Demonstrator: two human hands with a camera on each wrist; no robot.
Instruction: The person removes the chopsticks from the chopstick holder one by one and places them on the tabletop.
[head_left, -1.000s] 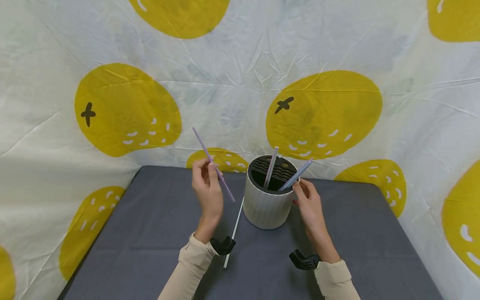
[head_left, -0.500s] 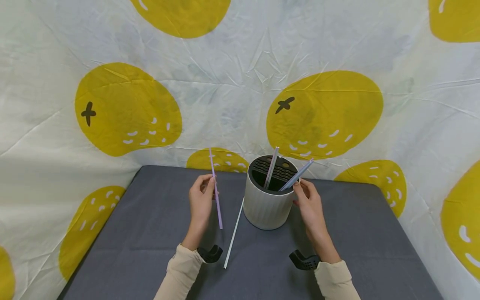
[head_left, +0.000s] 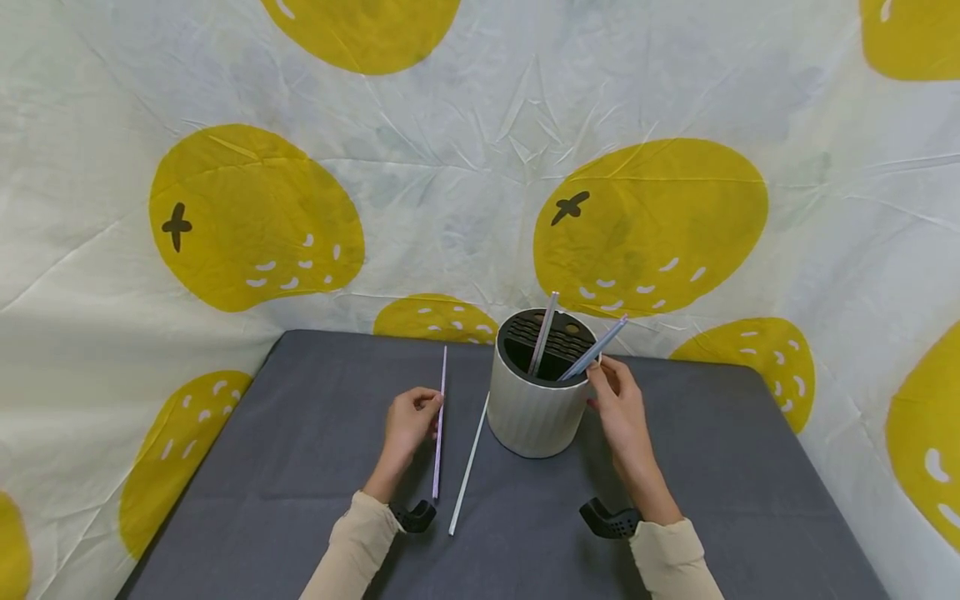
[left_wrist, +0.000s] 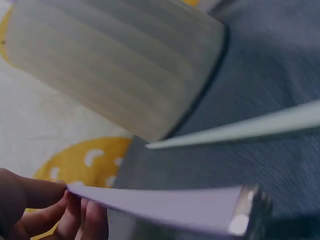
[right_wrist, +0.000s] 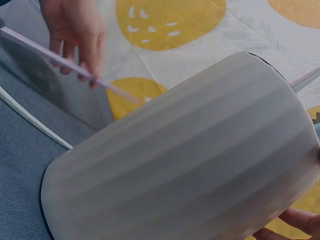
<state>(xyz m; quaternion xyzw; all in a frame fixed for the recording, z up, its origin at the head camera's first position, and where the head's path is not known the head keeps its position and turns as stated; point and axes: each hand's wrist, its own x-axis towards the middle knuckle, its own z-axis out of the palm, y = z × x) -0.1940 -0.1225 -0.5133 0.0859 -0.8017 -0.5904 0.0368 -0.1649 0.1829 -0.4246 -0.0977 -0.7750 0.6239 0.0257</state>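
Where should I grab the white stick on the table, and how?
I'd pinch the white stick around its middle, coming straight down from above. It's long and thin and seems to lie flat on the table, so both long sides look free to pinch there. Its far end sits close to the container, leaving less room at that end.

The head camera looks forward and down over the desk (head_left: pixel 735 467); the wrist cameras face the cup (head_left: pixel 536 421) close up, tilted; all three share cup and lilac stick (head_left: pixel 438 450).
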